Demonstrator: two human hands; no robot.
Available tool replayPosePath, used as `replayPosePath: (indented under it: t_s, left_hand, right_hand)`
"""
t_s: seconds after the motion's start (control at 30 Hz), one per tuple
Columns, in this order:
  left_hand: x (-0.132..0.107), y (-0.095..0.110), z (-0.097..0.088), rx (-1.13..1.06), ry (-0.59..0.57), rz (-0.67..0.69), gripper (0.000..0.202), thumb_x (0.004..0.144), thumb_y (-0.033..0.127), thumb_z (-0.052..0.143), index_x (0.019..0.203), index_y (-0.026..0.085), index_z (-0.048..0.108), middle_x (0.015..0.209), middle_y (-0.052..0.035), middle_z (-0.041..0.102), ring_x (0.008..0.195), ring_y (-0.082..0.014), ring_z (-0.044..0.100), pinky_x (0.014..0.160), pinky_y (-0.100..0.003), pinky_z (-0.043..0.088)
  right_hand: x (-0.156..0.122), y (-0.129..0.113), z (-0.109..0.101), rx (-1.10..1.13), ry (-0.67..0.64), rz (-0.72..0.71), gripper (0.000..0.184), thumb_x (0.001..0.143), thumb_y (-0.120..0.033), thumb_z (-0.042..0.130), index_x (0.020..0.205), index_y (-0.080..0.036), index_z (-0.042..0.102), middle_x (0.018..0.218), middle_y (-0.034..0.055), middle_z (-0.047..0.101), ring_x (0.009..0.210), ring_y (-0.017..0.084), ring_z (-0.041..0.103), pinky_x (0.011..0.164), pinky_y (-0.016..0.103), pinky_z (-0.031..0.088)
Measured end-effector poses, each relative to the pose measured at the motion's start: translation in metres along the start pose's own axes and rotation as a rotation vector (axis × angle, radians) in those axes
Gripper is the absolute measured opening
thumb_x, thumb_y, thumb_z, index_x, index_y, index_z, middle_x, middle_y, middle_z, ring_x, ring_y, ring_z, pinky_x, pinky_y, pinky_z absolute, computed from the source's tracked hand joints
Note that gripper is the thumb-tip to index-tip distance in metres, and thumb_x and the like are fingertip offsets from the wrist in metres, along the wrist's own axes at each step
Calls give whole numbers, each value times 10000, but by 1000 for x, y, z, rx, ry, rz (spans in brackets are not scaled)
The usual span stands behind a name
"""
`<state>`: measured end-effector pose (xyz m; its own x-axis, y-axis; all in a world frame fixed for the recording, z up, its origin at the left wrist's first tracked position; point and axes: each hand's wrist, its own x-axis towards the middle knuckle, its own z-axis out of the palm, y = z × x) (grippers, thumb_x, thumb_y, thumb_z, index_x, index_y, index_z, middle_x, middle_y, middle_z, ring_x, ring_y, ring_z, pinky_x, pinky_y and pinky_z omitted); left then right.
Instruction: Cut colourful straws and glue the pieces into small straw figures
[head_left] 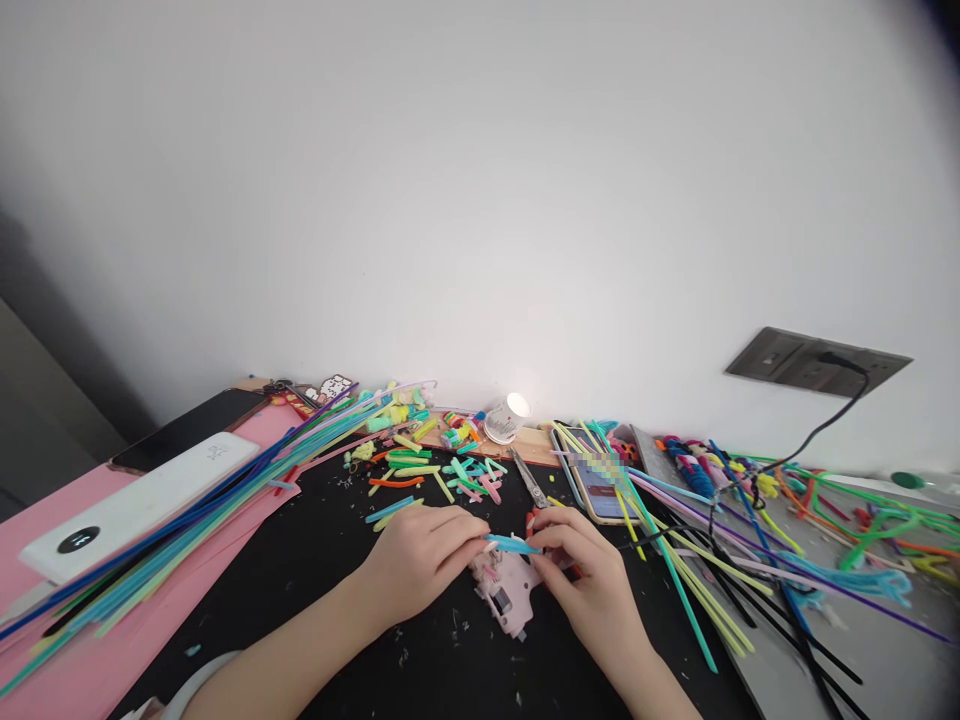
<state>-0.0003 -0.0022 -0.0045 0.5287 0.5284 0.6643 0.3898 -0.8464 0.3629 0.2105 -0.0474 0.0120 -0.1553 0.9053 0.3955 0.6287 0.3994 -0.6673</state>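
Between my two hands runs a short light-blue pipe cleaner (511, 544), stretched roughly level above the black mat. My left hand (427, 555) pinches its left end with closed fingers. At its right end my right hand (581, 565) pinches it between thumb and fingertips. Just below lies a pale pink plastic device (510, 595) with a dark part on its side; its upper portion is partly hidden, so I cannot tell its kind. A pair of scissors (531, 480) points away from me, its orange handles partly covered by my right hand.
Several cut pipe cleaner pieces (409, 462) lie beyond my hands. A paper cup (507, 418) stands by the wall. Long pipe cleaners cross a phone (600, 490) and the grey surface at right. A white power bank (139, 505) sits left; a cable hangs from the wall socket (817, 362).
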Motion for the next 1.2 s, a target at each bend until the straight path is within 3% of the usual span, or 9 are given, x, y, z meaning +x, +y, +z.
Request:
replayPosePath:
  t_s: [0.27, 0.37, 0.47, 0.53, 0.63, 0.73, 0.83, 1.07, 1.2]
  left_hand:
    - [-1, -6, 3, 8, 216, -77, 207, 890, 103, 415, 976, 149, 598, 884, -51, 688, 805, -135, 641, 727, -225, 493]
    - [0, -6, 3, 30, 248, -150, 147, 869, 181, 486, 796, 166, 613, 716, -8, 675, 644, -115, 623, 605, -202, 475]
    - [1, -5, 1, 110, 219, -242, 322, 856, 249, 503, 545, 161, 502, 475, 38, 494, 439, -80, 460, 449, -201, 347]
    - [1, -5, -1, 146, 192, -287, 405, 878, 248, 449, 484, 162, 422, 441, 45, 394, 410, -78, 384, 431, -213, 292]
    - [3, -5, -3, 120, 163, -331, 341, 904, 212, 375, 590, 164, 500, 513, 25, 463, 483, -101, 463, 490, -212, 355]
    - [5, -7, -4, 104, 191, -359, 223, 904, 178, 352, 962, 178, 567, 800, -39, 603, 720, -153, 575, 624, -238, 442]
    - [5, -8, -4, 138, 221, -402, 280, 900, 174, 355, 1137, 201, 501, 1082, -95, 538, 855, -184, 574, 627, -251, 455]
    - [5, -6, -3, 9, 157, -332, 225, 902, 173, 369, 737, 170, 523, 902, -52, 544, 791, -148, 554, 703, -258, 450]
    - [6, 0, -5, -58, 95, -276, 252, 911, 183, 355, 742, 166, 540, 866, -52, 557, 768, -142, 549, 709, -251, 456]
  right_hand:
    - [0, -2, 0, -2, 19, -10, 133, 765, -101, 523, 739, -198, 611, 908, 71, 590, 750, 178, 596, 531, 239, 474]
    - [0, -1, 0, -9, 23, -14, 132, 765, -102, 526, 741, -199, 613, 907, 73, 593, 752, 179, 597, 530, 240, 475]
    - [0, -2, 0, -15, 29, -17, 128, 767, -112, 527, 737, -201, 615, 903, 72, 599, 739, 178, 599, 523, 239, 475]
    - [0, -2, 0, -14, 34, -20, 127, 768, -118, 525, 739, -202, 615, 903, 72, 602, 727, 175, 600, 521, 238, 477]
    - [0, -2, 0, -12, 38, -25, 123, 770, -127, 525, 738, -204, 616, 904, 72, 605, 716, 173, 602, 520, 239, 479]
    - [0, -2, 0, -15, 36, -22, 123, 770, -127, 527, 738, -204, 617, 906, 73, 603, 724, 176, 600, 526, 243, 480]
    - [-1, -1, 1, -12, 28, -14, 125, 767, -117, 527, 745, -201, 618, 911, 74, 599, 722, 174, 598, 535, 247, 482]
    - [0, -1, 0, -14, 30, -19, 120, 764, -119, 532, 735, -200, 616, 904, 74, 602, 721, 173, 600, 522, 240, 487]
    - [0, -3, 0, -10, 35, -27, 120, 767, -123, 530, 732, -200, 615, 897, 72, 604, 720, 172, 601, 508, 232, 486]
